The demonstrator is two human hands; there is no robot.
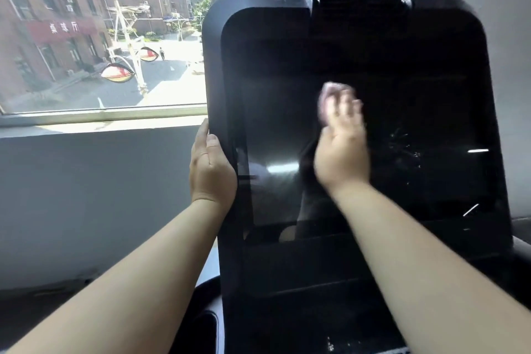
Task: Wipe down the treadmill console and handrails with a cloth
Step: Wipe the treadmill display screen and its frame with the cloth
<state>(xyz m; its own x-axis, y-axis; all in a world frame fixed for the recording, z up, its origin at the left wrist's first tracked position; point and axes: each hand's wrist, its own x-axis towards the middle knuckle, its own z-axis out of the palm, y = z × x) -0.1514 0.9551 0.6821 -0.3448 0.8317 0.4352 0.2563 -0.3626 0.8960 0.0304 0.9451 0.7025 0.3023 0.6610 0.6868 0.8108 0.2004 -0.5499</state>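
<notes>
The black treadmill console (402, 72) fills the middle and right of the head view, its glossy dark screen upright. My right hand (342, 149) presses a small pinkish cloth (330, 95) flat against the middle of the screen; the hand is blurred. My left hand (211, 167) grips the console's left edge, thumb on the front, fingers wrapped behind. A cracked spot (402, 146) shows on the screen to the right of my right hand. A dark curved handrail part (207, 293) shows below the console's left side.
A window (100, 37) at the upper left looks onto a street and brick buildings, with its sill (100, 116) beside the console. A grey wall (86, 195) lies below the window. A dark cup holder recess (201, 330) sits at the bottom.
</notes>
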